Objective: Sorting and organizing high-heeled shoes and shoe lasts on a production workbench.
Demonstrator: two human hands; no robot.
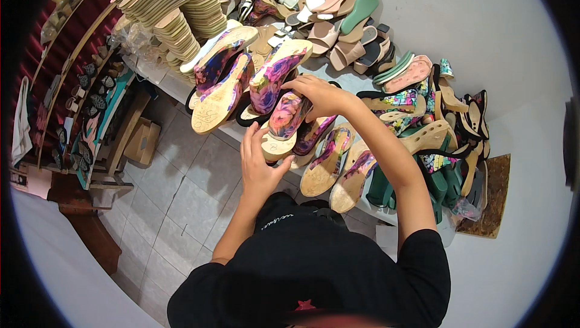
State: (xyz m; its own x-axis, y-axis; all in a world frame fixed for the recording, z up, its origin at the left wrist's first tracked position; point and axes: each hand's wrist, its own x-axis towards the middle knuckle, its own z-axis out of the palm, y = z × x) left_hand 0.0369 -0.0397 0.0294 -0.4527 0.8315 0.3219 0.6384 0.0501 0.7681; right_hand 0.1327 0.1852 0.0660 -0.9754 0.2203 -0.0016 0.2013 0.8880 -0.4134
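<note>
A floral sandal (289, 115) with pink and orange blooms is between my two hands, its pale wood-coloured end toward me. My left hand (260, 168) curves round that near end, thumb on one side and fingers on the other. From above and right, my right hand (317, 95) grips the flowered upper; part of its fingers is hidden behind the sandal. Just left stand a purple floral sandal (270, 83) and a tan-soled sandal (219, 101) with handwritten marks. To the right lie a floral-strapped sandal (326, 162) and another tan-soled sandal (350, 183).
Tall stacks of tan soles (181, 1) rise at the back left of the table. Loose slippers (347, 44) pile against the wall. Green shoe forms (444, 186) and colourful sandals crowd the right end. Racks of shoes (90, 101) and a cardboard box (143, 140) stand at left.
</note>
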